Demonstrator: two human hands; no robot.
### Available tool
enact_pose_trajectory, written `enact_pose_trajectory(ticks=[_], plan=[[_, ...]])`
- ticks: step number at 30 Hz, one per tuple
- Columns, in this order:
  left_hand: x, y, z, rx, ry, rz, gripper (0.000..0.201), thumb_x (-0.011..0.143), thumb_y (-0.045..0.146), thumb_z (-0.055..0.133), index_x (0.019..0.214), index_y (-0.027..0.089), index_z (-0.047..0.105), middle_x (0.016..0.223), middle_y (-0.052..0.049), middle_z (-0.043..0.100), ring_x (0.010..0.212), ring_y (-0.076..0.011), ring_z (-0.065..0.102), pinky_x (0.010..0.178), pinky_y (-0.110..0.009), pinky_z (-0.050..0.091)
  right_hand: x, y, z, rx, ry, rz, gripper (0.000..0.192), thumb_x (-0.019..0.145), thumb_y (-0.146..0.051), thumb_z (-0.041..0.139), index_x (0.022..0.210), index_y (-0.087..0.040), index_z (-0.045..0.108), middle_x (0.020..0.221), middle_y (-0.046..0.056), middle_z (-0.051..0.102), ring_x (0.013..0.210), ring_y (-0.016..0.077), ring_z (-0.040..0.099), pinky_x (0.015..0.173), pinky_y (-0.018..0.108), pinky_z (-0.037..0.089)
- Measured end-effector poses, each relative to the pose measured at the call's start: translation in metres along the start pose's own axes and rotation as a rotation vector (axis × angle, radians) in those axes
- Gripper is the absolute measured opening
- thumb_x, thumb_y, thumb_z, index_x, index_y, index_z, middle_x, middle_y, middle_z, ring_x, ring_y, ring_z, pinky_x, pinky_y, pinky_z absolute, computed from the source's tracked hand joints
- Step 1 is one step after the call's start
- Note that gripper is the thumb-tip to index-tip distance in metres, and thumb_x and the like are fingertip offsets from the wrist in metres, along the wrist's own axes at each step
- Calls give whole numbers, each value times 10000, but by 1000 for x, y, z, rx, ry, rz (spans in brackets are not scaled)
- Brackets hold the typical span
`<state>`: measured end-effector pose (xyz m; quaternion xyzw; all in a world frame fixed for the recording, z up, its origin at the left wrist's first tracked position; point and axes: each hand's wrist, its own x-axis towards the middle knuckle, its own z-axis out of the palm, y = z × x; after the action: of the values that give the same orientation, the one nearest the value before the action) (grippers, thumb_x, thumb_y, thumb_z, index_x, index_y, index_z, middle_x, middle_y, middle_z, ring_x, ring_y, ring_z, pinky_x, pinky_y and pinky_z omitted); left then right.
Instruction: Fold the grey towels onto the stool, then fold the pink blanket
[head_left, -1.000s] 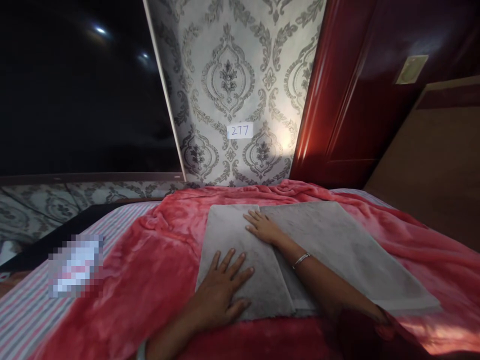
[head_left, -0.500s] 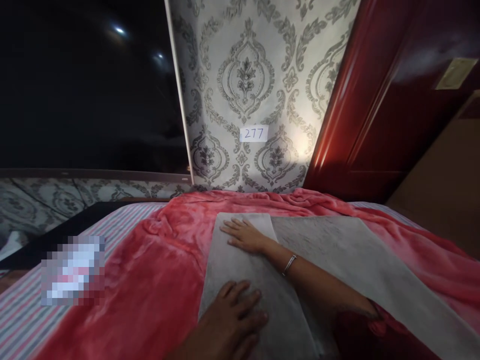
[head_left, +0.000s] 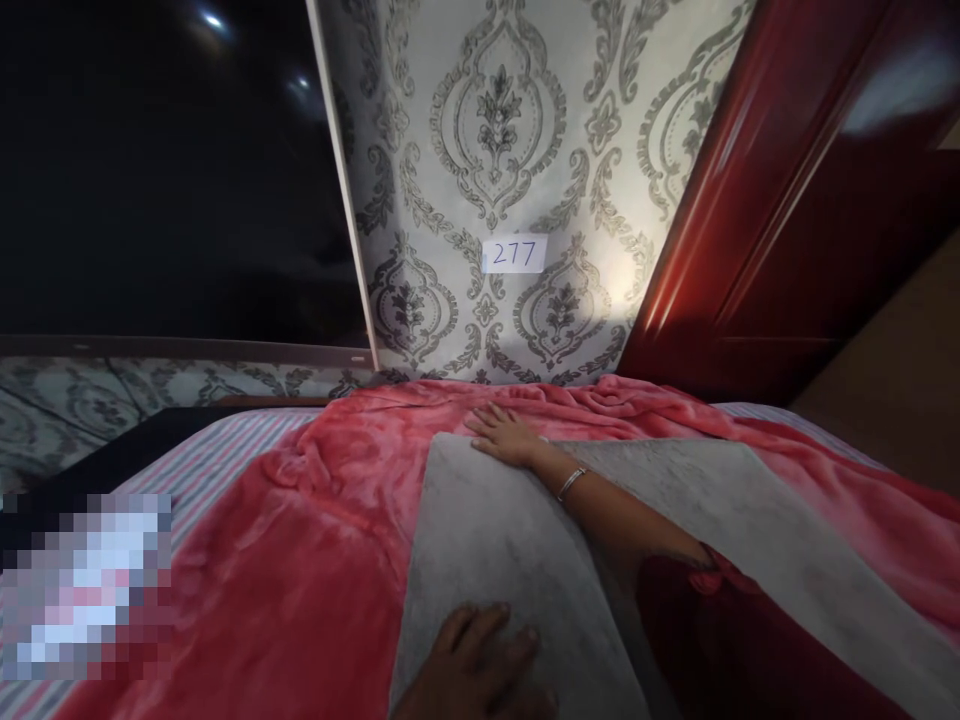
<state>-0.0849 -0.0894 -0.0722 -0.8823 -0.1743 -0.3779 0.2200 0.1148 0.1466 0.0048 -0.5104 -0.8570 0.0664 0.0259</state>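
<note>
A grey, soft-looking cloth (head_left: 495,540) lies with its left part folded over onto the rest of it (head_left: 697,490). My right hand (head_left: 507,436) reaches to the far edge of the folded part, palm down. Its fingers are spread and extend past the edge over the red blanket (head_left: 300,600). Near the bottom of the view, my left hand (head_left: 484,660) rests on or just above the near end of the fold, fingers apart and slightly bent. Neither hand grips anything.
Under the red blanket is a striped sheet (head_left: 217,450). A large dark screen (head_left: 165,180) stands at the left. Patterned wallpaper with a paper label reading 277 (head_left: 514,254) is behind, and a dark red wooden panel (head_left: 750,220) is at the right. A blurred-out item (head_left: 90,590) lies at the left.
My right hand has slid away from me to the cloth's far edge. My left hand has moved down toward the bottom of the view. The camera has shifted slightly.
</note>
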Motion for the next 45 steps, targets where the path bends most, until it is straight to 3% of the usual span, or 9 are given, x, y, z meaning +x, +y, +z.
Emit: enact_pose_trajectory(ticks=[6, 10, 15, 19, 23, 28, 34, 40, 45], plan=[[-6, 0, 5, 0, -57, 10, 246, 941, 400, 701, 1182, 446, 720, 1278, 88, 729, 1110, -193, 665, 978, -350, 469, -53, 3, 4, -20, 157, -4, 703, 1026, -605, 439, 1644, -297, 305, 1737, 87, 126, 1605, 329, 47, 1275, 590, 78], [-9, -2, 6, -28, -19, 6, 257, 926, 442, 707, 1182, 414, 721, 1292, 50, 723, 1167, -214, 631, 1063, -374, 429, -88, 14, 21, 48, 81, 25, 692, 1042, -634, 355, 1650, -314, 277, 1730, 74, 177, 1599, 309, 131, 1273, 566, 145], [3, 0, -13, -131, -156, -22, 325, 928, 429, 683, 1244, 359, 702, 1353, -1, 702, 1255, -245, 597, 1050, -390, 474, -81, 37, 7, 43, 7, 240, 618, 1075, -516, 318, 1644, -276, 305, 1713, 86, 234, 1590, 299, 180, 1261, 580, 190], [12, 6, -37, -252, -267, -162, 335, 913, 247, 628, 1236, 306, 698, 1360, -57, 696, 1307, -259, 593, 1066, -438, 513, -84, 15, -9, 26, 68, 306, 637, 1069, -477, 356, 1643, -203, 314, 1714, 145, 203, 1589, 374, 138, 1238, 672, 159], [10, 9, -50, -225, -144, -261, 556, 891, 118, 539, 1435, 229, 559, 1457, -146, 620, 1352, -274, 572, 1078, -445, 515, -115, -44, -3, 56, 107, -8, 691, 1031, -534, 486, 1644, -269, 309, 1733, 108, 127, 1598, 372, 68, 1257, 656, 112], [12, 6, -53, -128, 12, -377, 733, 971, 239, 485, 1650, 200, 214, 1703, -182, 273, 1545, -330, 332, 1174, -524, 412, -172, -105, 23, 165, -34, -381, 749, 1010, -614, 509, 1650, -306, 269, 1736, 96, 118, 1604, 334, 46, 1270, 629, 69], [8, -3, -49, -250, -31, -364, 666, 1011, 306, 435, 1643, 224, 244, 1666, -181, 357, 1514, -313, 393, 1171, -516, 418, -233, -126, 33, 282, -52, -495, 779, 1025, -598, 498, 1668, -312, 163, 1739, 66, 116, 1608, 289, 9, 1292, 570, 25], [24, -25, -44, -332, -419, -530, 545, 1028, 318, 383, 1562, 231, 450, 1605, -130, 481, 1491, -269, 443, 1216, -496, 393, -270, -142, 34, 396, -24, -417, 791, 1013, -586, 541, 1667, -319, 185, 1719, 70, 239, 1607, 277, 75, 1298, 545, 26], [95, -55, -16, -334, -878, -464, 657, 960, 315, 485, 1590, 155, 395, 1691, -162, 309, 1580, -297, 263, 1283, -528, 228, -295, -149, 30, 473, 23, -359, 776, 1006, -628, 522, 1648, -261, 287, 1706, 79, 277, 1601, 245, 134, 1312, 473, 36]])
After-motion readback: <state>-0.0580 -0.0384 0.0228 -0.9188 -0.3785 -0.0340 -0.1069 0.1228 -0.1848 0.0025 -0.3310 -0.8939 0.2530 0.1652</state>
